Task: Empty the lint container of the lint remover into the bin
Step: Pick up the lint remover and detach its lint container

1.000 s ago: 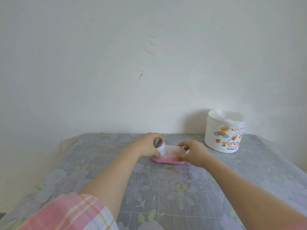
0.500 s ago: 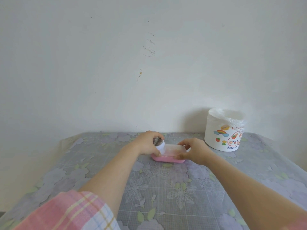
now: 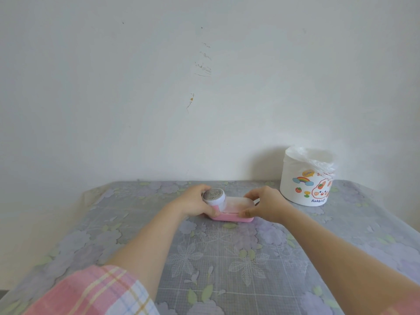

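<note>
A pink and white lint remover (image 3: 229, 216) lies on its side on the table, its round metal mesh head (image 3: 213, 194) facing up at the left end. Its clear lint container (image 3: 236, 203) sits on top of the pink body. My left hand (image 3: 195, 201) grips the head end. My right hand (image 3: 264, 204) pinches the right end of the clear container between thumb and fingers. The white bin (image 3: 305, 178), lined with a clear plastic bag and printed with a rabbit and a rainbow, stands at the back right against the wall.
The table (image 3: 218, 258) wears a grey floral cloth and ends at a plain white wall. Its left and right edges slope away near my forearms. A pink plaid sleeve (image 3: 91, 292) covers my left upper arm at the bottom left.
Both hands stay on the lint remover. The mesh head has tipped up more toward me; my right hand's fingers have shifted slightly along the clear container.
</note>
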